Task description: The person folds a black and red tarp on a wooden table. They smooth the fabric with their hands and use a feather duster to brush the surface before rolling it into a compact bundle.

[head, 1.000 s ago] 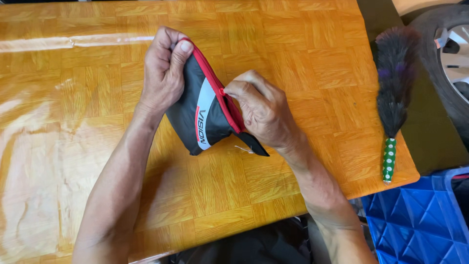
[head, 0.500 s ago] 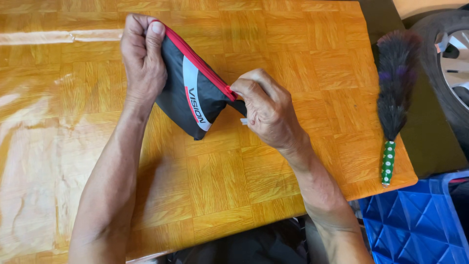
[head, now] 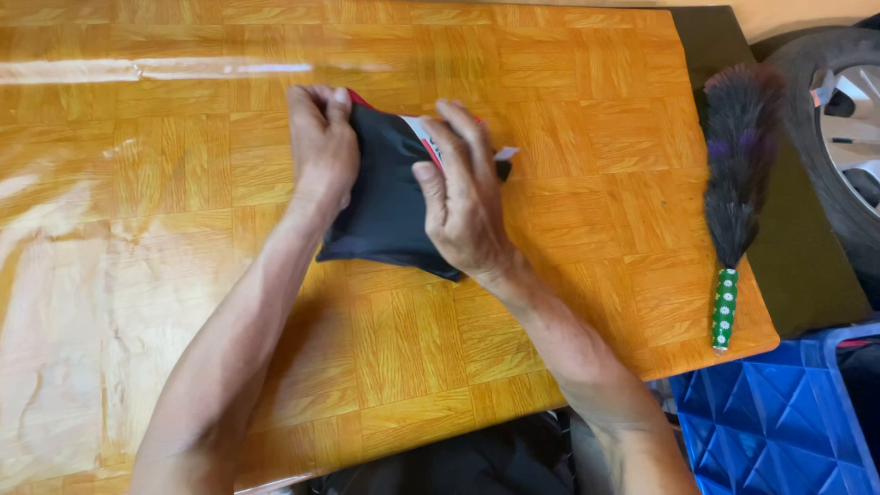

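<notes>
1. Blue plastic crate [head: 779, 412]: the nearest item, sitting below the tabletop edge and nearer the viewer than the pouch; it is off the working surface and touches nothing in hand.
2. Right hand [head: 467, 206]: lies over the right part of the black pouch [head: 390, 206], fingers curled down around the upper edge and thumb spread against the dark fabric. The grip appears to hold that end steady while the cloth is pulled taut.
3. Left hand [head: 321, 147]: closed in a pinch on the pouch's upper left corner, knuckles up. Working against the right hand, it keeps the fabric stretched between the two.
4. Black pouch: rests flat on the tabletop [head: 137, 229], between both hands; a red and white trim shows at its top edge, and a small white tag juts out to the right of the right hand.
5. Feather duster [head: 738, 183]: lies well to the right of the pouch along the tabletop's right edge, green dotted handle toward the viewer, out of the hands' way.
6. Car tyre [head: 839, 137]: beyond the duster, further right of the pouch, off the tabletop.
</notes>
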